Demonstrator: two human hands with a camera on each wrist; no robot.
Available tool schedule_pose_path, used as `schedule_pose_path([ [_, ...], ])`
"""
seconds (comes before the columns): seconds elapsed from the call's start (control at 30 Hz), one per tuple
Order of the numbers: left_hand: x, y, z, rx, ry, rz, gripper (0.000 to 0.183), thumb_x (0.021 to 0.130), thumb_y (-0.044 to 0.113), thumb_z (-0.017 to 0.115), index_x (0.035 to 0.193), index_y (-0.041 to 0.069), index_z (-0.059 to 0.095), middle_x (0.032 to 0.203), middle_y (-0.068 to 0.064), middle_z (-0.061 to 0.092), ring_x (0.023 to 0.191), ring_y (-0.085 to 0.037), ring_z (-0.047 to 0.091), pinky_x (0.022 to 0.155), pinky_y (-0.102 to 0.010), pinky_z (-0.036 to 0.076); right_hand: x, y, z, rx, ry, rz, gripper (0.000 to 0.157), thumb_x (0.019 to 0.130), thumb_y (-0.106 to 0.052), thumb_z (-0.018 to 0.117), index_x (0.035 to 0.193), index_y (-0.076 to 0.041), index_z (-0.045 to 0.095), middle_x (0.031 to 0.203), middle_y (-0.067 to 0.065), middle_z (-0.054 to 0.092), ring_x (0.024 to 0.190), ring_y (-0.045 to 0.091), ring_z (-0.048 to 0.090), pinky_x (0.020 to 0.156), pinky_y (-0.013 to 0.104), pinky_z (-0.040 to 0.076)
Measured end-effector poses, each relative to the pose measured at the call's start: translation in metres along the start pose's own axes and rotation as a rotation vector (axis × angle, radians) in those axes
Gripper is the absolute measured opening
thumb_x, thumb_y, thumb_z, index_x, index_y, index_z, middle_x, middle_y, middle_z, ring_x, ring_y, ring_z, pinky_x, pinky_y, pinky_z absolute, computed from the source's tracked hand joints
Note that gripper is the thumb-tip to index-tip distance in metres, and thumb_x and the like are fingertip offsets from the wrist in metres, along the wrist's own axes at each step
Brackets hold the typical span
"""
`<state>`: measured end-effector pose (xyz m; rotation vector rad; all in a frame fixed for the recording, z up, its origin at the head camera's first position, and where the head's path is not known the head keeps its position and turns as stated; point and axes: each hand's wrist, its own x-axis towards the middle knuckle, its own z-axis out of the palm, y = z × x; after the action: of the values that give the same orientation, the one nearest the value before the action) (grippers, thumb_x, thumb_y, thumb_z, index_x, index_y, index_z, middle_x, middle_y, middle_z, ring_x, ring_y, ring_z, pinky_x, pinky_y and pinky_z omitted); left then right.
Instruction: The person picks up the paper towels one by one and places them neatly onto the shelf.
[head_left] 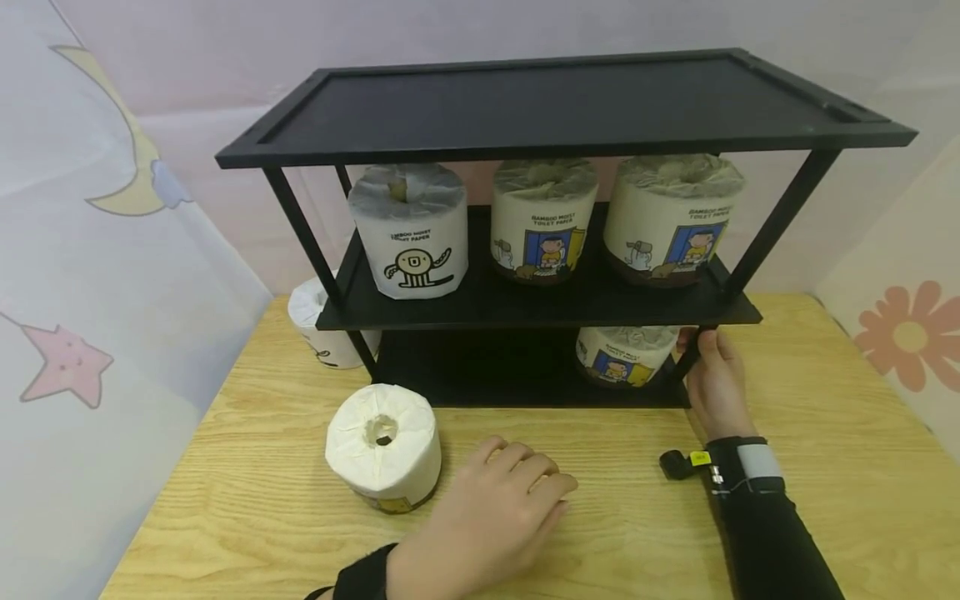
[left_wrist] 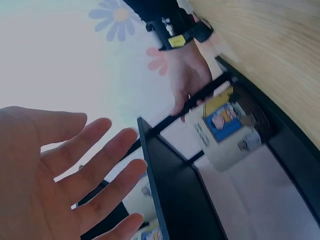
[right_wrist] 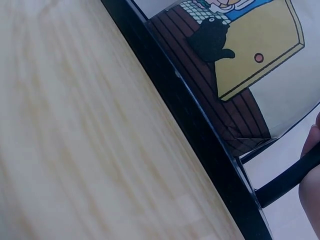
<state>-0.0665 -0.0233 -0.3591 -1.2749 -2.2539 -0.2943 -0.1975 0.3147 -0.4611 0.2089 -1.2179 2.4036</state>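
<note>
My right hand point(head_left: 720, 383) is at the right front post point(head_left: 693, 354) of a black two-tier shelf rack point(head_left: 525, 312), with fingers on both sides of the post. Its fingertips are close beside a wrapped toilet paper roll point(head_left: 626, 357) standing on the bottom tier; whether they grip the post or press the roll is hidden. Over the table in front of the rack is my left hand point(head_left: 491, 512), holding nothing; its fingers point(left_wrist: 107, 165) are spread loosely in the left wrist view. Nearest to it stands another toilet paper roll point(head_left: 386, 450) on the table.
Three toilet paper rolls stand in a row on the middle board: left roll point(head_left: 412, 233), middle roll point(head_left: 543, 221), right roll point(head_left: 671, 221). One more roll point(head_left: 307, 308) stands on the wooden table point(head_left: 225, 467), partly behind the rack's left post. A patterned cloth backdrop point(head_left: 150, 275) surrounds the table.
</note>
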Motion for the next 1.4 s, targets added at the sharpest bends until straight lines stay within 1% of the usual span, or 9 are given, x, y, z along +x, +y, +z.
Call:
schedule_pose_path([
  [0.17, -0.014, -0.008, -0.008, -0.013, 0.018, -0.038, 0.014, 0.087, 0.026, 0.074, 0.101, 0.022, 0.073, 0.106, 0.008, 0.069, 0.098, -0.012, 0.064, 0.085, -0.029, 0.050, 0.001, 0.000, 0.000, -0.001, -0.005, -0.005, 0.021, 0.095, -0.019, 0.056, 0.099, -0.001, 0.067, 0.092, 0.009, 0.057, 0.090, 0.020, 0.048, 0.082, 0.024, 0.041],
  [0.23, -0.020, -0.011, -0.010, -0.024, 0.017, -0.054, 0.014, 0.090, 0.026, 0.071, 0.103, 0.022, 0.073, 0.110, 0.007, 0.069, 0.100, -0.013, 0.064, 0.086, -0.030, 0.050, 0.001, 0.000, 0.001, -0.009, -0.006, -0.006, 0.021, 0.096, -0.019, 0.055, 0.099, -0.002, 0.067, 0.093, 0.009, 0.056, 0.090, 0.020, 0.048, 0.082, 0.024, 0.041],
  [0.3, -0.026, -0.014, -0.011, -0.027, 0.021, -0.067, 0.015, 0.097, 0.027, 0.061, 0.104, 0.021, 0.073, 0.110, 0.006, 0.069, 0.100, -0.013, 0.064, 0.085, -0.031, 0.050, 0.001, -0.001, 0.001, -0.003, -0.005, -0.007, 0.021, 0.096, -0.019, 0.055, 0.099, -0.001, 0.067, 0.093, 0.009, 0.056, 0.090, 0.021, 0.047, 0.083, 0.025, 0.041],
  [0.4, -0.036, -0.020, -0.014, -0.011, 0.035, -0.079, 0.035, 0.107, 0.028, 0.039, 0.104, 0.019, 0.073, 0.109, 0.006, 0.068, 0.099, -0.014, 0.064, 0.085, -0.031, 0.050, 0.000, -0.001, 0.001, 0.011, -0.003, 0.000, 0.021, 0.096, -0.018, 0.055, 0.100, -0.002, 0.067, 0.093, 0.009, 0.056, 0.091, 0.021, 0.047, 0.083, 0.026, 0.040],
  [0.5, -0.046, -0.027, -0.018, 0.027, 0.051, -0.088, 0.047, 0.109, 0.029, 0.027, 0.104, 0.018, 0.073, 0.107, 0.005, 0.068, 0.098, -0.015, 0.064, 0.083, -0.031, 0.050, -0.001, 0.000, 0.001, 0.019, -0.001, 0.006, 0.021, 0.096, -0.018, 0.054, 0.100, -0.001, 0.067, 0.094, 0.010, 0.057, 0.091, 0.022, 0.046, 0.084, 0.026, 0.040],
  [0.87, -0.074, -0.044, -0.026, 0.035, 0.073, -0.102, 0.040, 0.108, 0.029, 0.034, 0.107, 0.016, 0.071, 0.108, 0.004, 0.068, 0.101, -0.017, 0.063, 0.084, -0.033, 0.049, 0.001, -0.001, 0.001, 0.009, -0.006, -0.001, 0.021, 0.096, -0.017, 0.054, 0.101, 0.001, 0.065, 0.095, 0.013, 0.054, 0.092, 0.023, 0.046, 0.083, 0.026, 0.042],
  [1.07, -0.085, -0.055, -0.032, 0.055, 0.070, -0.176, 0.039, 0.109, 0.032, 0.036, 0.108, 0.013, 0.071, 0.107, 0.002, 0.068, 0.099, -0.020, 0.064, 0.083, -0.036, 0.049, -0.001, -0.001, 0.003, 0.036, 0.009, 0.010, 0.021, 0.096, -0.015, 0.054, 0.100, 0.003, 0.063, 0.094, 0.013, 0.056, 0.090, 0.021, 0.050, 0.083, 0.025, 0.043],
  [1.3, -0.099, -0.068, -0.038, 0.118, 0.039, -0.290, 0.050, 0.108, 0.041, 0.032, 0.110, 0.012, 0.071, 0.110, -0.003, 0.069, 0.102, -0.024, 0.065, 0.081, -0.041, 0.052, -0.002, -0.002, 0.002, 0.021, 0.004, 0.017, 0.020, 0.096, -0.016, 0.053, 0.100, 0.000, 0.064, 0.093, 0.013, 0.055, 0.091, 0.023, 0.047, 0.085, 0.026, 0.042],
  [1.4, -0.104, -0.073, -0.039, 0.119, 0.022, -0.309, 0.053, 0.107, 0.046, 0.031, 0.111, 0.011, 0.071, 0.111, -0.003, 0.069, 0.103, -0.024, 0.064, 0.082, -0.042, 0.052, -0.003, -0.002, 0.002, 0.015, -0.002, 0.014, 0.021, 0.096, -0.017, 0.054, 0.100, 0.001, 0.063, 0.094, 0.013, 0.055, 0.092, 0.023, 0.046, 0.086, 0.027, 0.041],
])
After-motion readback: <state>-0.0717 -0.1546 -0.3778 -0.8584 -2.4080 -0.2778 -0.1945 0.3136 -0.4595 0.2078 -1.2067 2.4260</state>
